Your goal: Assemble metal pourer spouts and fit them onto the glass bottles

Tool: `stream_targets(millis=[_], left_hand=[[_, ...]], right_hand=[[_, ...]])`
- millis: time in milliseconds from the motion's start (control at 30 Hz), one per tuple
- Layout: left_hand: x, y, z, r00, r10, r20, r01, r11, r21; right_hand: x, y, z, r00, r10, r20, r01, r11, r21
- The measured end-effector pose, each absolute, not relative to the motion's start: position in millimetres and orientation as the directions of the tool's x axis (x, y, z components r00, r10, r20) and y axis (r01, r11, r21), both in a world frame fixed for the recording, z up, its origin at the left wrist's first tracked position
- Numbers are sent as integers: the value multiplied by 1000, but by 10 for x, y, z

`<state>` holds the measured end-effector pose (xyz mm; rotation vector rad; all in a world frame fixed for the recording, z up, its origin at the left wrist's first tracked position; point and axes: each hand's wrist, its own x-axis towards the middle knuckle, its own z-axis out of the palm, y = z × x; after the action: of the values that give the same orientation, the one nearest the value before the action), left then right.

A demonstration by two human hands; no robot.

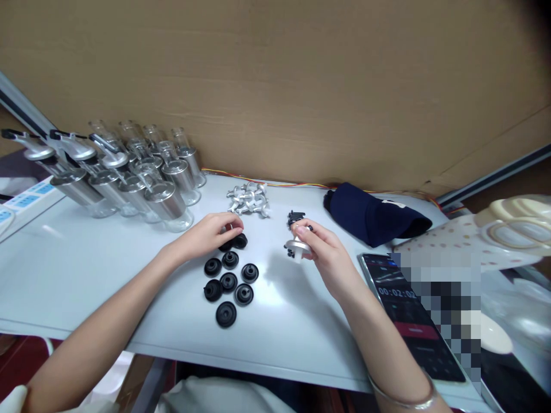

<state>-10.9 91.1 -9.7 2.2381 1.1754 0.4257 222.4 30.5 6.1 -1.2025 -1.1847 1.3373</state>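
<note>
My right hand [325, 249] pinches a silver pourer spout [298, 248] by its upper end, with its round flange and short stem pointing down. It hovers over the table beside a small pile of black levers [295, 216], which it partly hides. My left hand [219, 232] reaches in from the left, its fingers closed on a black round stopper [240, 241]; the fingertips are partly hidden. Several more black stoppers [228, 282] lie loosely grouped on the table in front of it. Beyond the hands is a heap of silver pourer spouts [249, 199].
Several glass bottles with metal sleeves [166, 201] stand at the back left, some fitted with pourers [115, 158]. On the right lie a dark blue cap [370, 212] and a phone [408, 315] showing a timer. Thin wires [275, 183] run along the cardboard wall [275, 86].
</note>
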Motion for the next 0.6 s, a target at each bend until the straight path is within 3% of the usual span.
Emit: stream_targets(millis=[333, 600], left_hand=[[-188, 1028, -215, 396, 913, 94, 784, -390, 483], [-174, 1006, -204, 409, 909, 75, 775, -390, 497]], right_hand=[[2263, 299, 110, 87, 995, -42, -187, -26, -982], [2332, 319, 166, 172, 985, 16, -338, 74, -938]])
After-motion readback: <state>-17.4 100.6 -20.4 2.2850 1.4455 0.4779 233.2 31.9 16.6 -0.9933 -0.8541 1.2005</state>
